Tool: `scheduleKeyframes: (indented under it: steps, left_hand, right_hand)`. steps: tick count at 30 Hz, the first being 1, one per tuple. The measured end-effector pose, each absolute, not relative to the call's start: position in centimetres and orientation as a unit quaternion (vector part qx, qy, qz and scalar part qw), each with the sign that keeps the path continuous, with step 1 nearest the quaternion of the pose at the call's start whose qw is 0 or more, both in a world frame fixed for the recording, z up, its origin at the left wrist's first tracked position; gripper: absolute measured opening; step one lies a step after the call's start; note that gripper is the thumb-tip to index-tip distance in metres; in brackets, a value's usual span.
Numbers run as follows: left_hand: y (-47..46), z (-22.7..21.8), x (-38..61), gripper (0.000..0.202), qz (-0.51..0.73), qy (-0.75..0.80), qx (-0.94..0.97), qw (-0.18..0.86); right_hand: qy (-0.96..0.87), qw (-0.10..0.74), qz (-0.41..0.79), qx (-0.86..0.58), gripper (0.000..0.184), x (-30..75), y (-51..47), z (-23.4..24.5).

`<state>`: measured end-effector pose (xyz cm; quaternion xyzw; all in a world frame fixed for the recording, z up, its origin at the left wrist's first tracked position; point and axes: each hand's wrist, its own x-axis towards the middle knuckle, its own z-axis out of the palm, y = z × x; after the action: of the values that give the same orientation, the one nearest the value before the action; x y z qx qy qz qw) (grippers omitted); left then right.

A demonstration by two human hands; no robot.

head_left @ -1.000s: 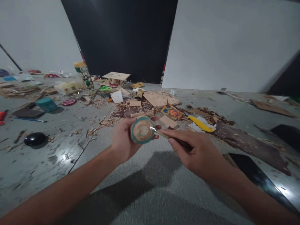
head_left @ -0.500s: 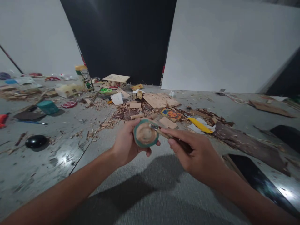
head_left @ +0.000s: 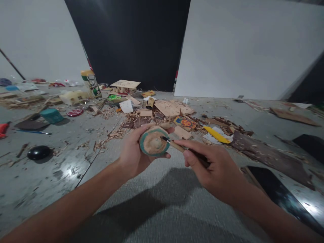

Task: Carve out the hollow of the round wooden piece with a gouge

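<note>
My left hand (head_left: 131, 150) is wrapped round a small round wooden piece (head_left: 149, 141) with a green-painted rim and a bare, hollowed middle with a raised centre. Its carved face is turned up toward me. In my right hand (head_left: 212, 165) I hold a paintbrush-like tool (head_left: 178, 146) with a wooden handle and a metal collar. The dark tip lies at the right side of the hollow; whether it is bristle or blade I cannot tell. The handle's rear end is hidden in my palm.
Wood shavings (head_left: 113, 133) and offcuts lie ahead, with a yellow-handled cutter (head_left: 216, 135) to the right. Further right are a bark-like slab (head_left: 270, 158) and a dark phone-like panel (head_left: 273, 192). A black rounded object (head_left: 39, 153), a teal pot (head_left: 52, 115) and a tall can (head_left: 91, 84) stand left.
My left hand has shifted slightly left and up, tilting the wooden piece so more of its face shows. The tool in my right hand has stayed at the hollow's right side.
</note>
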<state>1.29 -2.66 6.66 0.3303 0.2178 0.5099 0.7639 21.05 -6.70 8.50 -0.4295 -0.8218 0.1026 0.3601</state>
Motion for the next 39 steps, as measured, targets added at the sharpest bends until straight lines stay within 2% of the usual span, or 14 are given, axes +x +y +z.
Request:
scheduleKeyframes:
  steps: [7,17,33,39]
  left_hand:
    - [-2.6,6.2,0.6,0.04,0.446,0.153,0.349,0.81]
    - [-3.0,6.6,1.5,0.037,0.484,0.181,0.369,0.773]
    - [-3.8,7.3,1.6,0.025,0.532,0.221,0.369,0.729]
    - [-4.1,7.4,1.7,0.026,0.537,0.227,0.383,0.716]
  right_hand:
    - [-0.813,0.375,0.093,-0.436,0.033,21.3,-6.8,8.5]
    - [-0.827,0.379,0.09,-0.404,0.032,20.9,-7.2,8.5]
    - [-0.846,0.335,0.062,-0.41,0.037,20.5,-8.8,8.9]
    - [-0.844,0.346,0.05,-0.406,0.037,20.6,-8.9,9.0]
